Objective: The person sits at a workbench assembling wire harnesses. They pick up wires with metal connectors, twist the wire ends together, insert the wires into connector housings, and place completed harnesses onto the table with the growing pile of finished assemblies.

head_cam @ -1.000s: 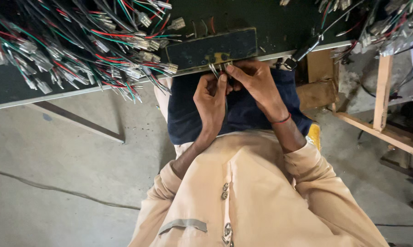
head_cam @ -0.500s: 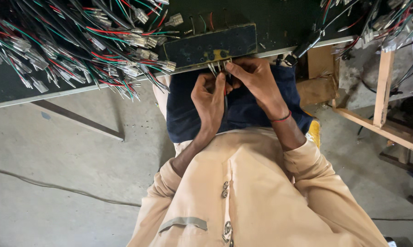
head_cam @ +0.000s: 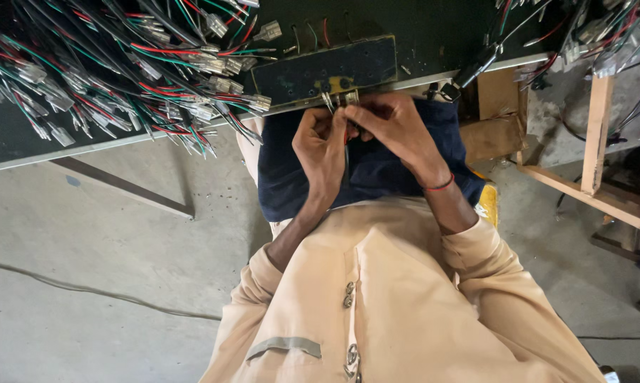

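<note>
Small metal-tipped wire connectors (head_cam: pixel 340 99) are sitting at edge of dark rectangular jig board (head_cam: pixel 325 69), w/ left hand (head_cam: pixel 321 142) & right hand (head_cam: pixel 391 124) both pinching them closed-fingered. Big heap of red/green/black finished wires (head_cam: pixel 121 71) is lying left on bench; more probably pending.

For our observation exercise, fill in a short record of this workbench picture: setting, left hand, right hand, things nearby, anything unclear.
Setting: dark workbench seen from above, person seated at its edge
Left hand: raised at the bench edge, fingers pinching thin wires
Right hand: meets the left hand, fingertips at small metal terminals
Nearby: dark drilled fixture block; pile of wire harnesses with white connectors; wooden frame
Unclear: exact piece held is hidden by fingers
</note>
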